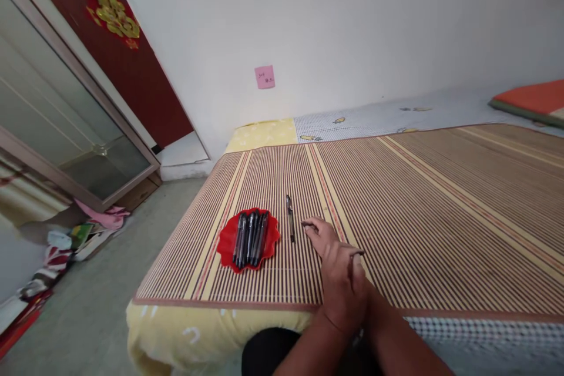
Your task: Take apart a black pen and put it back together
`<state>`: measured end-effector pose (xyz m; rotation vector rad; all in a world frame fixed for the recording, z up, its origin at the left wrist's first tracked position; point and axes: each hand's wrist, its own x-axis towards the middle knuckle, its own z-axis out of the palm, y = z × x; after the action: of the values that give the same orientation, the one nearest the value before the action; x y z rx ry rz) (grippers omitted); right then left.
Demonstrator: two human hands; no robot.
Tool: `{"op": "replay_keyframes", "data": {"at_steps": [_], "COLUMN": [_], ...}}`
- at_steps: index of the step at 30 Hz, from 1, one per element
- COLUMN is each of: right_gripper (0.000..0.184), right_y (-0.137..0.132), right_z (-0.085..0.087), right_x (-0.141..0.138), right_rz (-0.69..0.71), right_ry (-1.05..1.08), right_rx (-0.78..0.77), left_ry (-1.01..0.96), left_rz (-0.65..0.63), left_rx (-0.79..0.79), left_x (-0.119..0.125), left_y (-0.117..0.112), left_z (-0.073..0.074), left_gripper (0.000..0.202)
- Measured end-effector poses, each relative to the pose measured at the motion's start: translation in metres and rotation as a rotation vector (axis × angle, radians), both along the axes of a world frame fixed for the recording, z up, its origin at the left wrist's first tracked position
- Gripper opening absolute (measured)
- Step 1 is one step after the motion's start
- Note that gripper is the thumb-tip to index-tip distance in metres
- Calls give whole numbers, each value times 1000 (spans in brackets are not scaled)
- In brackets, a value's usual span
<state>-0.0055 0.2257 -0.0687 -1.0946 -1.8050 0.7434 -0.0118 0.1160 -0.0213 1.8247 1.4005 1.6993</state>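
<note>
My left hand (342, 276) lies across my right wrist, with its fingers closed round it. Beyond it, my right hand (322, 235) points forward over the striped mat, its fingers loosely bent and holding nothing visible. Just left of those fingertips, and apart from them, a single black pen (289, 220) lies lengthwise on the mat. Further left sits a red dish (227, 241) with a wavy rim. Several black pens (251, 241) with clear barrels lie side by side in it.
The striped mat (418, 235) covers a bed with a yellow sheet (211, 320) at its front edge. A pink note (265, 77) is on the white wall behind. An orange folded item (531, 98) lies far right. Clothes and other items (57, 258) lie on the floor at left.
</note>
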Motion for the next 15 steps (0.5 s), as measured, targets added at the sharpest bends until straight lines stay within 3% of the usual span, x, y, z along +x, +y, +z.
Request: {"op": "replay_keyframes", "data": {"at_steps": [3, 7, 12, 14, 15], "right_gripper": [29, 29, 43, 44, 42], "right_y": [1, -25, -94, -126, -143], "right_z": [4, 11, 17, 12, 7], "right_x": [10, 38, 100, 138, 159], "right_rz": [120, 186, 133, -33, -163], "right_ry": [142, 186, 465, 548, 593], "right_rx": [-263, -352, -583, -594, -566], "left_ry": [22, 60, -56, -174, -189], "left_rz": [-5, 68, 521, 791, 827], "left_rx": [-5, -10, -287, -433, -480], "left_x": [-7, -54, -132, -142, -140], "left_y": [-22, -83, -182, -200, -203], "left_z": [13, 14, -24, -36, -39], "left_gripper": [24, 28, 39, 46, 43]}}
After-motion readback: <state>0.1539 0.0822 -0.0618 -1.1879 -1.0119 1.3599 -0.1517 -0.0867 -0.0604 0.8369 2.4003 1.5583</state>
